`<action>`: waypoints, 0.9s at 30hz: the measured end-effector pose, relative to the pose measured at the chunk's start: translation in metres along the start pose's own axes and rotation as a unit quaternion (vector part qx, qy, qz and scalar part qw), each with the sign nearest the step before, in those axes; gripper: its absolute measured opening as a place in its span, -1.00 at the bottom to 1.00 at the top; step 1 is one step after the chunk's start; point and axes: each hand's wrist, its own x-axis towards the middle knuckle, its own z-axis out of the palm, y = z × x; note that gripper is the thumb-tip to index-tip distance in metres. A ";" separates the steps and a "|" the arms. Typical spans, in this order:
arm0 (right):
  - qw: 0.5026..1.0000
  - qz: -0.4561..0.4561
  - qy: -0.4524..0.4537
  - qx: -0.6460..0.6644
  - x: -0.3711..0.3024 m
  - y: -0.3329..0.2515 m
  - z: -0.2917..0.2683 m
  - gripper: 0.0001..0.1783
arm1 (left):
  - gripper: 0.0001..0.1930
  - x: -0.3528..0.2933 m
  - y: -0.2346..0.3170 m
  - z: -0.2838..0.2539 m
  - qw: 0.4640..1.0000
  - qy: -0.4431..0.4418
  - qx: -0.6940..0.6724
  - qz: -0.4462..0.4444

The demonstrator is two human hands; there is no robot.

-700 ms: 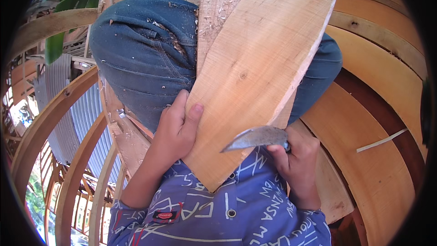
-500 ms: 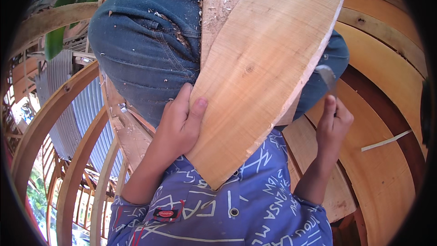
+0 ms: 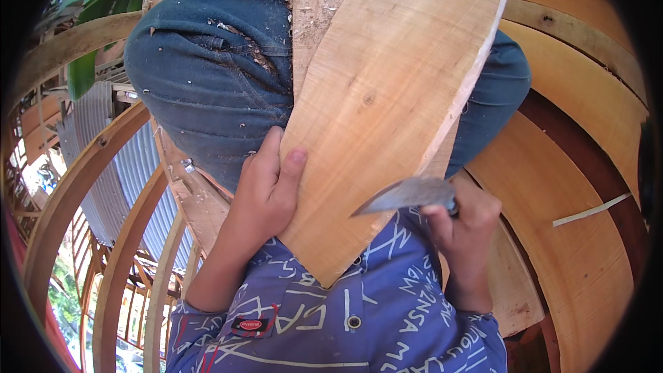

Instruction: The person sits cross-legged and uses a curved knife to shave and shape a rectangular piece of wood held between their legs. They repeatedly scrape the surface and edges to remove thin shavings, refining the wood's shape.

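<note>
A broad pale plank (image 3: 373,110) with a pointed near end rests slanted across my lap. My left hand (image 3: 269,186) is closed on the plank's left edge, its thumb lying on the upper face. My right hand (image 3: 466,235) grips a broad-bladed knife (image 3: 407,194) near the plank's right edge. The grey blade points left over the near part of the plank, slightly blurred; whether it touches the wood I cannot tell. Most of the knife's handle is hidden in my fist. The plank's right edge looks roughly cut and lighter.
Beneath the plank lies a rough board (image 3: 321,14) with wood shavings, between my bent legs (image 3: 207,83). Curved wooden ribs (image 3: 124,283) rise at left, curved planking (image 3: 552,193) at right. A thin wood strip (image 3: 592,208) lies on that planking. Corrugated metal sheets (image 3: 138,173) show beyond the ribs.
My right hand has swung the knife left and toward me, from beside the plank to over its near right edge. The plank and my left hand have shifted slightly left in view.
</note>
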 end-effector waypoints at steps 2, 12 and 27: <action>0.993 0.078 0.088 0.003 0.005 0.027 0.002 -0.43 | -0.67 0.000 0.001 -0.002 1.000 -0.003 -0.001 -0.002; 0.997 -0.008 -0.024 0.075 -0.011 0.000 -0.007 -0.41 | -0.67 -0.001 -0.003 0.001 1.000 -0.003 0.004 -0.011; 0.990 0.024 0.082 0.114 -0.001 0.015 0.000 -0.37 | -0.65 0.001 -0.002 0.003 1.000 -0.014 0.004 -0.011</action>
